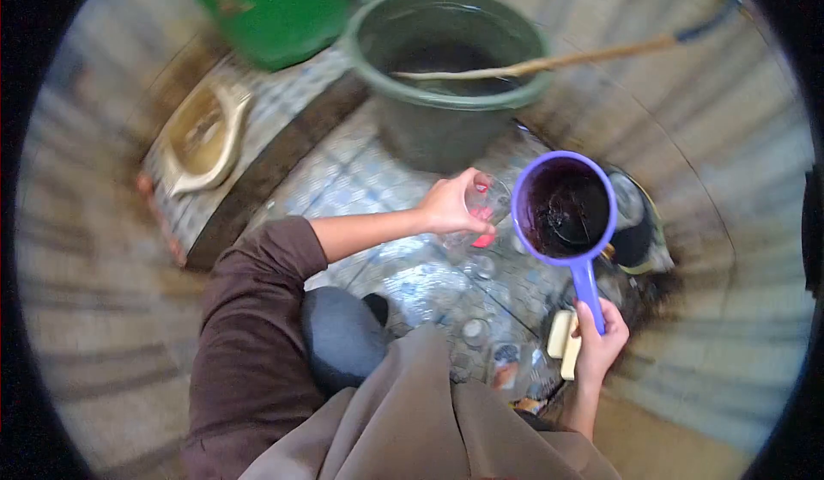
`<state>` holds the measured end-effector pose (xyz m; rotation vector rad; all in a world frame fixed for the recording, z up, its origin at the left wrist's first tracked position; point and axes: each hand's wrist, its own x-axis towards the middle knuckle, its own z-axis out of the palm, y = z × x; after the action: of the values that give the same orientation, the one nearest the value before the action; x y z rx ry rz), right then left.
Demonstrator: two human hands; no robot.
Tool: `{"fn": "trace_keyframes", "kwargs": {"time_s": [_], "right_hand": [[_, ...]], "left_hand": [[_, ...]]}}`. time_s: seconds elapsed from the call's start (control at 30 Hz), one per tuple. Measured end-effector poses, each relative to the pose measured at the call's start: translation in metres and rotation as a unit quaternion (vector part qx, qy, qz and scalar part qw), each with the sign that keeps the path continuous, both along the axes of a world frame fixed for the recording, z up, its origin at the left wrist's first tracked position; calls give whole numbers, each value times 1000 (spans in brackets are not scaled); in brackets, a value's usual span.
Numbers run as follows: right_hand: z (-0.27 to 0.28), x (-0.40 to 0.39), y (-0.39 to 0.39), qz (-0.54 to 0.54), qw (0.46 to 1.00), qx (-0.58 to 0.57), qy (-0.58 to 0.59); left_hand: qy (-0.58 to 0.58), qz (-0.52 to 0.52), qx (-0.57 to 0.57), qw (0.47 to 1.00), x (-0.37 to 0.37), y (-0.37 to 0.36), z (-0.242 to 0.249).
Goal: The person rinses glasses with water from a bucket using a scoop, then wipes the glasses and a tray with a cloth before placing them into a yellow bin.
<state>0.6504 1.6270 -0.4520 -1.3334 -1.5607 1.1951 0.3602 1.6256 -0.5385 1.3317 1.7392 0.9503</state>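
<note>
My left hand [451, 207] is closed around a clear cup [496, 195] with red showing on it, held above the wet tiled floor [412, 278]. Just to its right, my right hand [602, 336] grips the handle of a purple water dipper [585, 278]. The dipper's round bowl faces up and looks dark inside, its rim close to the cup. Beside the right hand's fingers is a cream-coloured block-like object [562, 343]. Clear containers [474, 332] lie on the floor below the hands.
A large dark green bucket [442, 132] holds water, with a wooden stick [592, 56] across its rim. On a raised step at left is a squat toilet [230, 149]. Behind it stands a bright green container [275, 16]. A dark object [633, 244] sits by the right wall.
</note>
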Motion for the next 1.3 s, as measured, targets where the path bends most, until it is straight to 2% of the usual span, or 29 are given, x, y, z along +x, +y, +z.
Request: {"fn": "trace_keyframes", "kwargs": {"time_s": [0.03, 0.07, 0.13, 0.17, 0.2, 0.27, 0.3, 0.37, 0.4, 0.47, 0.5, 0.57, 0.67, 0.8, 0.93, 0.97, 1.03, 1.1, 1.13, 1.2, 1.23, 1.3], "right_hand": [[-5, -8, 2, 30, 999, -20, 14], [-10, -20, 4, 61, 997, -42, 27], [-14, -45, 6, 112, 989, -91, 42], [-20, -56, 7, 143, 983, -104, 40], [-25, -67, 8, 170, 978, -113, 40], [-38, -89, 7, 222, 969, -106, 28], [-40, -102, 1, 227, 966, -117, 30], [-51, -122, -8, 246, 958, -144, 31], [-55, -132, -13, 250, 956, -146, 33], [-72, -145, -18, 274, 949, -158, -8], [-71, -149, -20, 273, 948, -161, -12], [-68, -158, -22, 275, 943, -186, 1], [-66, -166, -20, 272, 946, -176, 2], [-62, -174, -16, 255, 953, -162, 2], [-47, -172, -3, 242, 962, -129, 11], [-39, -170, 3, 239, 966, -101, 14], [-29, -161, 22, 227, 973, -24, 14], [-14, -154, 49, 246, 967, 61, 2], [-4, -156, 59, 271, 958, 92, -8], [18, -166, 74, 285, 957, 54, 25], [29, -173, 81, 298, 954, 24, 24], [43, -183, 96, 317, 947, -11, 42]], "left_hand": [[75, -3, 106, 992, -17, -21, -1], [82, 34, 92, 992, -32, -45, -5], [197, 102, 92, 971, -54, -96, -20], [196, 170, 113, 959, -63, -119, -40], [203, 193, 103, 954, -68, -142, -58], [115, 364, 105, 918, -80, -176, -87], [119, 376, 113, 912, -86, -190, -95], [157, 468, 35, 869, -93, -221, -113], [154, 477, 29, 865, -95, -236, -126], [235, 550, 6, 801, -112, -257, -153], [234, 549, 2, 802, -117, -264, -165], [227, 624, -15, 748, -126, -277, -181], [251, 641, -36, 725, -131, -281, -177], [247, 644, -62, 721, -131, -272, -177], [224, 659, -28, 718, -129, -265, -195], [232, 647, -8, 726, -130, -266, -201], [201, 638, 115, 735, -135, -267, -216], [180, 649, 47, 738, -139, -270, -215], [166, 635, 48, 753, -142, -269, -221], [185, 656, 89, 727, -144, -272, -232], [180, 648, 88, 735, -139, -273, -235], [-22, 727, -62, 683, -133, -276, -237]]}}
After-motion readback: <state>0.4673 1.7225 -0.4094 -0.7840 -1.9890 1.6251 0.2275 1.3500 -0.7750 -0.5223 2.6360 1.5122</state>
